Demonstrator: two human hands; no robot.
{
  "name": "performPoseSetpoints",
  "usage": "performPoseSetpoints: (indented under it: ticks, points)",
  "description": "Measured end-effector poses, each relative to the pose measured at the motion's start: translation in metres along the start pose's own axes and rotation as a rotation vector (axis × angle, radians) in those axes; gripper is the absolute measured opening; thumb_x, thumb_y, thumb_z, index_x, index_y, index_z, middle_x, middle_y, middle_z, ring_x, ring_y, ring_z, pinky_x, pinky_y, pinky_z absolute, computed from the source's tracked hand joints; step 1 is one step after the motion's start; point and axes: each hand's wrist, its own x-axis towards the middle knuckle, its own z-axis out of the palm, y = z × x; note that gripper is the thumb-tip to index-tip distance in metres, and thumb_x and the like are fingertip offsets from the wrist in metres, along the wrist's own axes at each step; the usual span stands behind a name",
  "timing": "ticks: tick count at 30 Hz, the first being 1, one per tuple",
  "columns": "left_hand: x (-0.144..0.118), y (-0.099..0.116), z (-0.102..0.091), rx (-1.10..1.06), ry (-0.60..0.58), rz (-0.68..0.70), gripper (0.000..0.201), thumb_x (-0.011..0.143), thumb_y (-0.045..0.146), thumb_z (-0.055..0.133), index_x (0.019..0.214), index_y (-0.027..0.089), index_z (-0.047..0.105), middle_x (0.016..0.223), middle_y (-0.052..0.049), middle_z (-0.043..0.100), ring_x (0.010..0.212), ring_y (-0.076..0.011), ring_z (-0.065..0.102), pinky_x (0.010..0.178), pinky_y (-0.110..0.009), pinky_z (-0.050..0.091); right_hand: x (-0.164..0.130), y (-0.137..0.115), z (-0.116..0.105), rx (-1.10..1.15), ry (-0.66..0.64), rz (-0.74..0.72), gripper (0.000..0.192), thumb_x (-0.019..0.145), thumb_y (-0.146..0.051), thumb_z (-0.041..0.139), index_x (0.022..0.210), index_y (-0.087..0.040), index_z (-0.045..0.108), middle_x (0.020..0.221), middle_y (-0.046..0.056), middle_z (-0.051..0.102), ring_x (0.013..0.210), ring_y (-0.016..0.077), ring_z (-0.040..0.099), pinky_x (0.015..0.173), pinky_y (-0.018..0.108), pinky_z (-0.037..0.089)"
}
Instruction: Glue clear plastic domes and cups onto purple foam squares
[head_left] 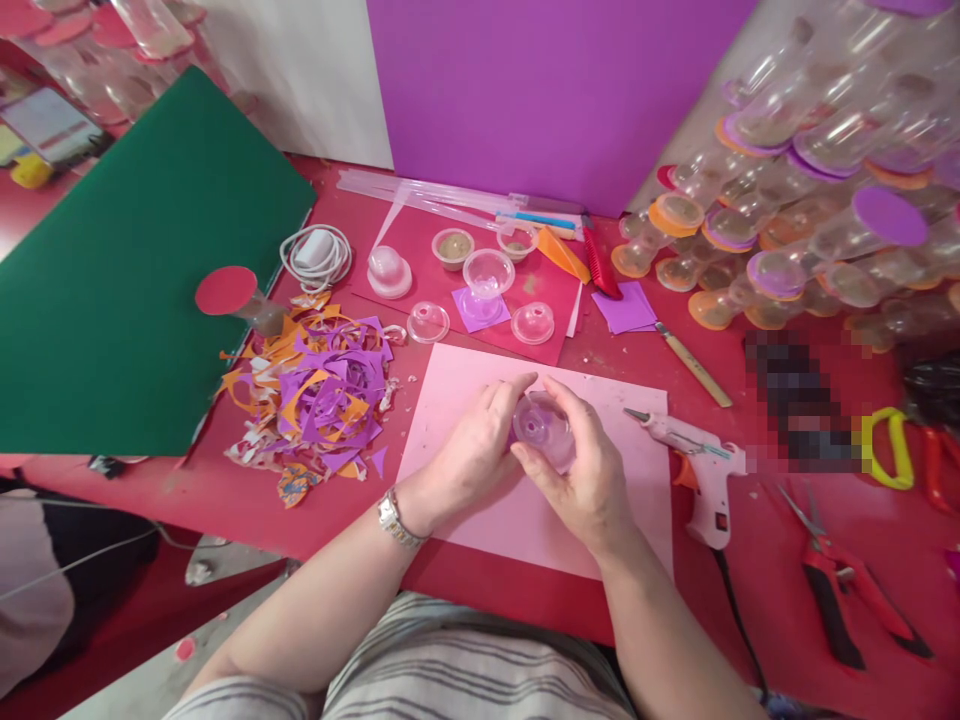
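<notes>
A clear lid [553,442], round and tinged with purple, is held between the left hand [478,440] and the right hand [592,475], over the far half of the pink sheet [645,500] on the bench [337,515]. The rim is met on its left side by the fingers [501,398] of the left hand, while its right side is enclosed by the curled right thumb and fingers; how firmly it is gripped cannot be told.

The thin plastic could be dented or sprung out of round if it were squeezed too hard from both sides. If pressure were uneven, the lid could be tipped and dropped onto the sheet. The glue gun [709,475], lying to the right, could be nudged if the right arm were swung outward or its black cable [733,600] were caught.

The small ringed centre is turned upward, seemingly tilted slightly left. No long axis is offered by the round outline; the axis of symmetry is judged roughly upright, through that ring.
</notes>
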Motion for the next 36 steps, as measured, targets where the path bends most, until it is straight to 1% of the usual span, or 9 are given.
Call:
performPoseSetpoints:
  ticks: [4, 6, 10, 14, 19, 24, 26, 30, 36]
  points:
    - [-0.0005, -0.0008, -0.0020, -0.058, -0.009, -0.023, 0.068, 0.081, 0.014, 0.056, 0.144, 0.016, 0.030, 0.114, -0.013, 0.063, 0.105, -0.0220, 0.063, 0.091, -0.039, 0.054, -0.0012, 0.0037, 0.0006, 0.026, 0.003, -0.001, 0.077, 0.088, -0.063, 0.057, 0.149, -0.021, 0.036, 0.120, 0.015, 0.068, 0.108, 0.0275, 0.067, 0.088, 0.045, 0.059]
    - [-0.0003, 0.0017, -0.0046, -0.121, -0.032, -0.051, 0.074, 0.080, 0.015, 0.060, 0.147, 0.017, 0.027, 0.113, -0.012, 0.063, 0.103, -0.0213, 0.063, 0.090, -0.037, 0.054, -0.0015, 0.0040, -0.0003, 0.030, 0.018, -0.007, 0.078, 0.088, -0.063, 0.056, 0.150, -0.020, 0.035, 0.120, 0.015, 0.067, 0.109, 0.0281, 0.066, 0.089, 0.046, 0.058]
    - [0.0002, 0.0079, -0.0090, -0.264, -0.107, -0.075, 0.079, 0.081, 0.017, 0.063, 0.149, 0.018, 0.024, 0.120, -0.014, 0.063, 0.106, -0.0215, 0.063, 0.091, -0.036, 0.053, -0.0001, 0.0013, -0.0043, 0.039, 0.021, -0.032, 0.069, 0.090, -0.055, 0.058, 0.147, -0.020, 0.040, 0.123, 0.015, 0.064, 0.113, 0.0281, 0.064, 0.093, 0.047, 0.056]
    - [-0.0006, 0.0073, -0.0085, -0.280, -0.146, -0.039, 0.080, 0.081, 0.015, 0.060, 0.151, 0.014, 0.021, 0.121, -0.016, 0.062, 0.109, -0.0228, 0.062, 0.095, -0.039, 0.052, 0.0021, -0.0014, -0.0066, 0.027, 0.009, -0.094, 0.058, 0.091, -0.045, 0.061, 0.141, -0.021, 0.046, 0.122, 0.014, 0.063, 0.112, 0.0271, 0.062, 0.092, 0.046, 0.056]
    - [-0.0020, 0.0035, -0.0043, -0.214, -0.093, 0.009, 0.079, 0.079, 0.012, 0.058, 0.150, 0.015, 0.023, 0.123, -0.015, 0.059, 0.112, -0.0244, 0.061, 0.097, -0.042, 0.052, 0.0025, -0.0013, -0.0048, 0.007, -0.017, -0.102, 0.044, 0.093, -0.041, 0.058, 0.132, -0.021, 0.052, 0.113, 0.012, 0.067, 0.107, 0.0261, 0.063, 0.090, 0.045, 0.055]
    - [-0.0014, 0.0035, -0.0026, -0.210, -0.054, 0.020, 0.074, 0.080, 0.013, 0.058, 0.148, 0.017, 0.027, 0.112, -0.010, 0.063, 0.100, -0.0197, 0.065, 0.088, -0.036, 0.056, 0.0022, -0.0022, -0.0034, 0.022, -0.027, -0.050, 0.043, 0.094, -0.046, 0.054, 0.129, -0.022, 0.052, 0.109, 0.011, 0.068, 0.102, 0.0258, 0.065, 0.087, 0.045, 0.056]
    - [-0.0012, 0.0042, -0.0026, -0.211, -0.047, 0.022, 0.075, 0.079, 0.010, 0.057, 0.147, 0.017, 0.028, 0.111, -0.010, 0.064, 0.099, -0.0186, 0.065, 0.087, -0.033, 0.056, 0.0027, -0.0029, -0.0031, 0.040, -0.037, -0.039, 0.042, 0.094, -0.046, 0.055, 0.129, -0.022, 0.052, 0.108, 0.011, 0.068, 0.102, 0.0257, 0.065, 0.087, 0.044, 0.056]
    - [-0.0009, 0.0063, -0.0034, -0.202, -0.054, -0.035, 0.077, 0.076, 0.006, 0.058, 0.146, 0.019, 0.029, 0.111, -0.008, 0.065, 0.097, -0.0174, 0.066, 0.086, -0.031, 0.056, 0.0036, -0.0034, -0.0022, 0.057, -0.050, -0.022, 0.042, 0.094, -0.047, 0.054, 0.128, -0.023, 0.051, 0.107, 0.011, 0.068, 0.101, 0.0258, 0.066, 0.087, 0.045, 0.056]
    - [-0.0004, 0.0065, -0.0044, -0.187, -0.077, -0.057, 0.077, 0.073, 0.004, 0.058, 0.144, 0.019, 0.032, 0.115, -0.008, 0.067, 0.099, -0.0181, 0.067, 0.086, -0.031, 0.055, 0.0040, -0.0031, -0.0014, 0.085, -0.039, -0.034, 0.041, 0.093, -0.043, 0.057, 0.128, -0.022, 0.052, 0.105, 0.010, 0.067, 0.100, 0.0247, 0.066, 0.086, 0.042, 0.056]
